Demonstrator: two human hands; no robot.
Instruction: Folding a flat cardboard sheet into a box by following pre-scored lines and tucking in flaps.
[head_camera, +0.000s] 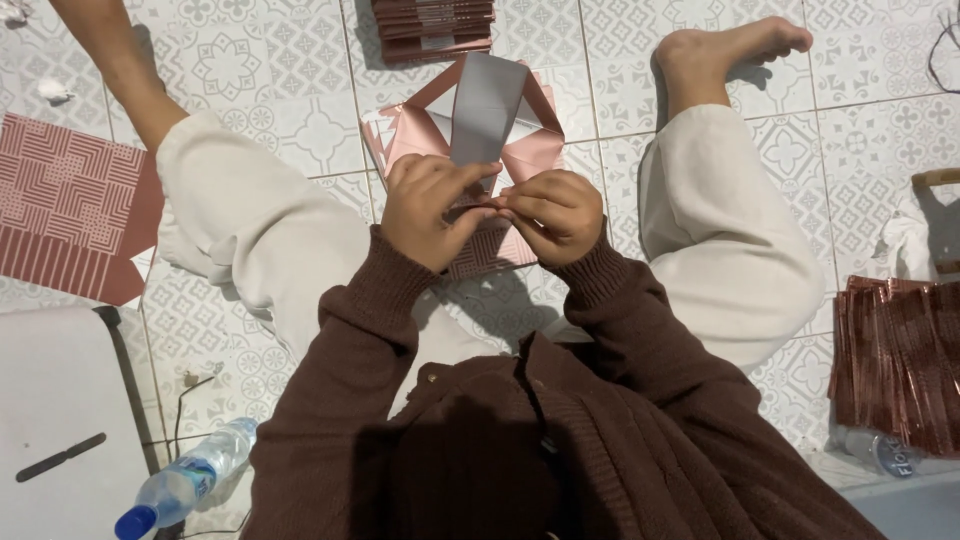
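Two hands meet on the near edge of a half-folded pink paper bag (470, 150) on the floor between the legs, its grey flap running away from them. Left hand (432, 208) and right hand (556, 215) fingers pinch it closed, equally near.

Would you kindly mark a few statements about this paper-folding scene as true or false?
1. Both hands, the left hand and the right hand, pinch the pink folded paper piece. True.
2. The plastic bottle has a red cap. False: its cap is blue.
3. A patterned pink sheet lies flat on the tiled floor. True.
4. The person wears shoes. False: the foot is bare.
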